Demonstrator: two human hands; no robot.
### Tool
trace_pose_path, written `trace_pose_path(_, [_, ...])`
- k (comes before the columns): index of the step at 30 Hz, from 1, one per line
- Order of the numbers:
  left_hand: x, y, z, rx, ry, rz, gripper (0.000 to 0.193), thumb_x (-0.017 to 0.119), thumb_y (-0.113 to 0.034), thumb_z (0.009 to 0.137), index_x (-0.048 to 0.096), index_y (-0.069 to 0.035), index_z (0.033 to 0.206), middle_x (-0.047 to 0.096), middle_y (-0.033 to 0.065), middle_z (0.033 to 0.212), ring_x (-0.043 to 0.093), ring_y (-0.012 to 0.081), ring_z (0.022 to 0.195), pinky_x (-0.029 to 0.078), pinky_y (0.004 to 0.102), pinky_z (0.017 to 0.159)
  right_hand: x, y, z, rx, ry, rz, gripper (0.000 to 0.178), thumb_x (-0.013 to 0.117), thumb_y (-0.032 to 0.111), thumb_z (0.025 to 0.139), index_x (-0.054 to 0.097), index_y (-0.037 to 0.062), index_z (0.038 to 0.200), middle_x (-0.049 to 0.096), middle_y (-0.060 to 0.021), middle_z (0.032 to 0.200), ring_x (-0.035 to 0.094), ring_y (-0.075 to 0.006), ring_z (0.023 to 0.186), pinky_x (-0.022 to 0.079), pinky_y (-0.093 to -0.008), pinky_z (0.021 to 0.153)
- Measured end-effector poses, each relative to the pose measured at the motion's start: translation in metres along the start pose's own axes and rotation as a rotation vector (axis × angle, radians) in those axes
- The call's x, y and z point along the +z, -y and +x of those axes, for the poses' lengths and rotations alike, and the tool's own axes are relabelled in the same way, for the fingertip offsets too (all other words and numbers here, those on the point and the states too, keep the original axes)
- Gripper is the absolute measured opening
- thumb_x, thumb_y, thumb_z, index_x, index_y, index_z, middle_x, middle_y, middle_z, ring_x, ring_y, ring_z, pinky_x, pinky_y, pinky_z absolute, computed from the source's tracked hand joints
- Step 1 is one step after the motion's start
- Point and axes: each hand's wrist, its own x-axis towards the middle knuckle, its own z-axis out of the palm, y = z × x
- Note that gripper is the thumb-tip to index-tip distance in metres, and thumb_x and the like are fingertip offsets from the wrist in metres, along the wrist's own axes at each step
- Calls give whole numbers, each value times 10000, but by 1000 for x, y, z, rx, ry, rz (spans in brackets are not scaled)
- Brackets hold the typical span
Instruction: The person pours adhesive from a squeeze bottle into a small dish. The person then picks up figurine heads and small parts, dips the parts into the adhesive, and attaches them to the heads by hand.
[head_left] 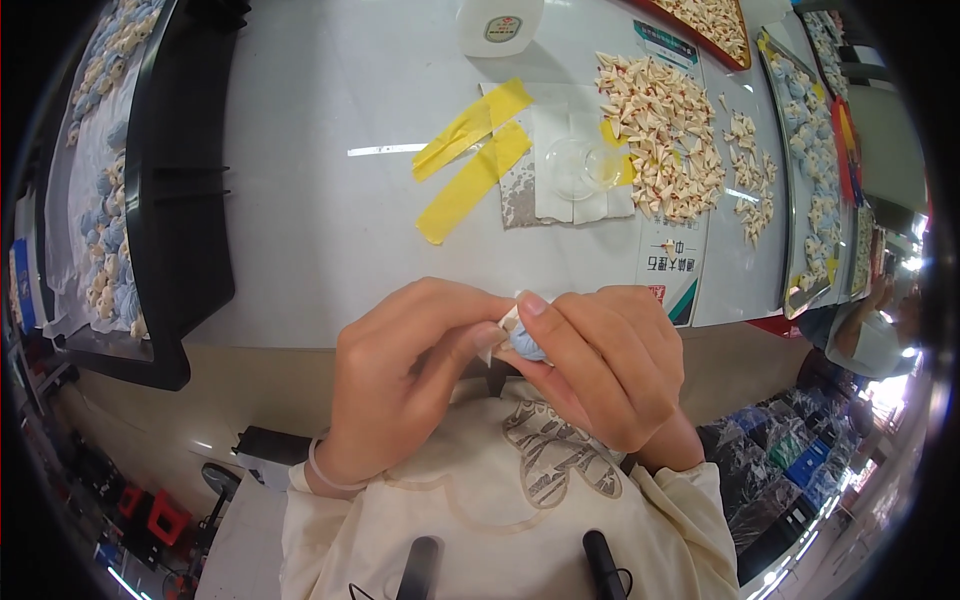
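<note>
Left hand (395,375): fingertips pinched at the small blue-and-cream piece (526,346), near the chest.
Right hand (612,350): gripping that piece, seemingly mid-work.
Cream pointed pieces (668,145): heaped loose, apparently not yet worked.
Black tray (190,262): similar blue-and-cream pieces (112,235), seemingly done.

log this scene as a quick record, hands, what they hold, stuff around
left hand: left hand, fingers closed on the held piece
right hand: right hand, thumb and fingers closed on the same piece
held: small blue-and-cream piece, partly hidden by fingers
ahead: two yellow tape strips, clear round dishes, white bottle
ahead right: pile of pointed cream pieces
far left: black tray with blue and cream pieces
surface: pale table
</note>
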Motion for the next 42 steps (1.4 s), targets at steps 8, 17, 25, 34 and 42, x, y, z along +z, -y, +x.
trace_pose_path(8, [8, -2, -6, 156, -119, 226, 125, 609, 80, 719, 570, 20, 821, 566, 114, 723, 541, 260, 604, 440, 293, 544, -2, -1, 1, 14, 54, 7, 265, 647, 80, 715, 602, -100, 904, 558, -119, 740, 521, -202, 582, 404, -275, 483])
trace_pose_path(17, [-5, -3, -10, 50, -128, 21, 132, 615, 72, 732, 573, 31, 850, 572, 107, 798, 555, 187, 613, 446, 266, 514, -6, -3, 3, 84, -6, 43, 280, 689, 80, 675, 604, -76, 891, 568, -105, 740, 531, -204, 582, 411, -287, 491])
trace_pose_path(25, [-1, -5, -11, 187, -66, 146, 145, 636, 23, 724, 574, 7, 854, 559, 127, 773, 544, 272, 643, 447, 314, 563, -7, 7, 5, 65, 28, 95, 306, 712, 85, 666, 602, -72, 905, 577, -109, 763, 549, -224, 611, 419, -302, 501])
trace_pose_path(34, [-30, -6, 0, 279, -423, 675, 240, 620, 68, 706, 619, -28, 925, 596, 100, 857, 567, 265, 777, 468, 317, 654, -55, -29, -13, 312, -153, -156, 347, 753, 40, 616, 603, -13, 924, 594, -111, 767, 538, -217, 629, 434, -297, 552])
trace_pose_path(42, [-136, -45, -39, 506, -887, 970, 219, 426, -77, 914, 550, 25, 1063, 543, 170, 1087, 537, 240, 980, 429, 340, 864, -162, -120, -93, 977, -471, -682, 292, 580, 33, 792, 572, -3, 1081, 605, -117, 901, 573, -179, 732, 452, -294, 662])
